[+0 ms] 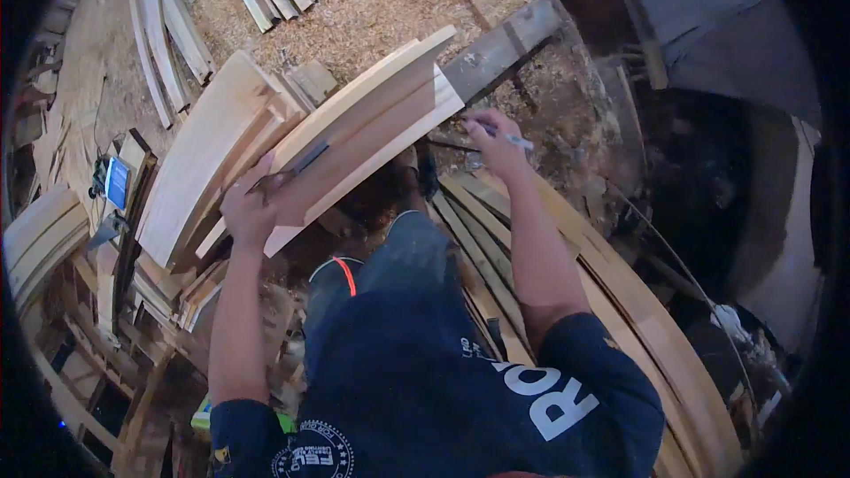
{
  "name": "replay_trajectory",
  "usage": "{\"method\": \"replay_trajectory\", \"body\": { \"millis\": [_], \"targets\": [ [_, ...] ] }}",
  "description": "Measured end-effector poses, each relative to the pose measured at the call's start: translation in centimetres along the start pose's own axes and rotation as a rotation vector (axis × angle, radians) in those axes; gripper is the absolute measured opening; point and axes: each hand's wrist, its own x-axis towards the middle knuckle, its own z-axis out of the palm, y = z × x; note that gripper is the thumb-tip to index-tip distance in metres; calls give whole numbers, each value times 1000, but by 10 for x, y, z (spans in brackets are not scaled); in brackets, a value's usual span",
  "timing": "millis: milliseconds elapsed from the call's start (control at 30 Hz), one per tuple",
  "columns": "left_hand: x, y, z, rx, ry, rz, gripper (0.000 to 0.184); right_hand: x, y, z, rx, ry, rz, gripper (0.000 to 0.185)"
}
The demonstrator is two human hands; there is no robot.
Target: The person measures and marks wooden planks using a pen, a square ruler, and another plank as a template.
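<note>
My left hand grips the lower left part of a curved wooden piece, which has raised curved edges along both sides. A dark, narrow object lies on that piece, just right of my left hand. My right hand is closed on a light-coloured pen, close to the piece's right end. The piece's upper right end lies by a grey board.
More curved boards stand left of the held piece. Long strips lie on the shavings-covered ground at the upper left. A blue-screened device sits at the left. Long curved planks run along my right side.
</note>
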Motion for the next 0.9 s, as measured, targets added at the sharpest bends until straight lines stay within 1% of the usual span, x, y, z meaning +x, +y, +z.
{"method": "replay_trajectory", "body": {
  "millis": [67,100,167,267,300,367,400,433,533,633,733,833,900],
  "targets": [
    [-2,-1,8,54,38,56,44,39,-10,-6,-109,-52,-15,30],
    [2,-3,12,76,67,91,43,56,-9,-7,-119,-77,12,27],
    [5,-4,11,145,52,169,43,89,-5,-2,-141,-139,57,23],
    [12,-2,14,186,37,204,44,127,11,10,-162,-183,7,28],
    [13,-1,14,190,36,203,44,136,22,19,88,-200,131,31],
    [11,-3,13,226,-23,165,43,150,43,25,42,-241,-8,31],
    [12,-4,13,242,-51,152,43,154,45,26,20,-255,-80,31],
    [14,0,14,177,-40,154,41,152,26,20,-64,-258,-96,32],
    [10,-5,17,148,-61,127,39,157,39,22,-81,-272,-179,31],
    [8,-11,18,189,-55,179,37,156,46,30,-85,-224,-180,31],
    [5,-14,19,246,-64,142,34,156,43,27,-128,-229,-221,32],
    [-1,-24,20,234,-62,161,32,156,52,32,-16,-236,-153,31],
    [-3,-27,18,266,-87,153,32,155,51,31,-63,-223,-167,31]
  ]
}}
